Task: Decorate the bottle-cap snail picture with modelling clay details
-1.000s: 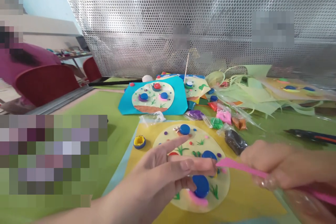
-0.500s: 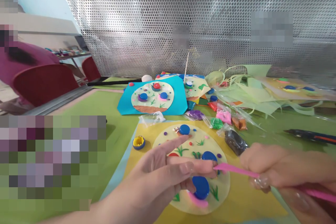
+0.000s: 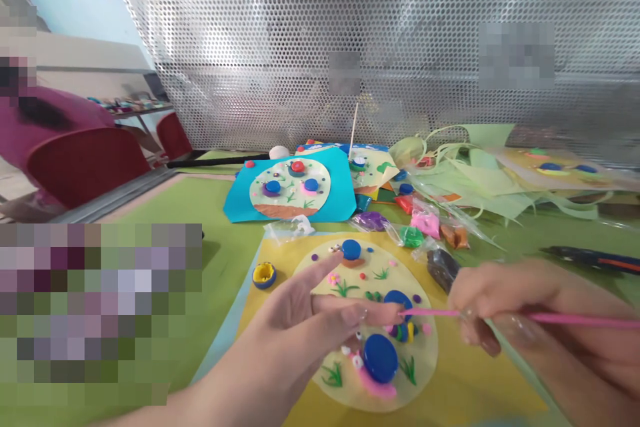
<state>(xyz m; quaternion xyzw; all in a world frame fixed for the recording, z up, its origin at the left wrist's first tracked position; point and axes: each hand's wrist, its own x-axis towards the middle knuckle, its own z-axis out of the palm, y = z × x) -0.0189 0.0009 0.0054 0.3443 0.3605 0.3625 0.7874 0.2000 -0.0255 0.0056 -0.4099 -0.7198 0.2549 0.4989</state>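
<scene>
My left hand [image 3: 305, 323] hovers over a pale round paper disc [image 3: 425, 373] decorated with blue caps and clay snails, on a yellow sheet [image 3: 465, 380]. Its fingers are stretched out, the index pointing up and a middle finger reaching right. My right hand [image 3: 505, 313] is closed on a thin pink modelling tool [image 3: 560, 319], whose tip touches the left fingertip just above a blue cap [image 3: 381, 357].
A second finished disc lies on a turquoise sheet [image 3: 240, 203] further back. Small bags of coloured clay [image 3: 425, 221], green paper scraps [image 3: 480, 180], a dark pen [image 3: 595, 259] and a yellow-filled cap [image 3: 264, 274] lie around. A perforated metal screen [image 3: 350, 27] stands behind; red chairs at left.
The pink tool has turned edge-on and its tip has moved left onto my left fingertip. My right hand has shifted slightly left. More of the lower snail decoration shows.
</scene>
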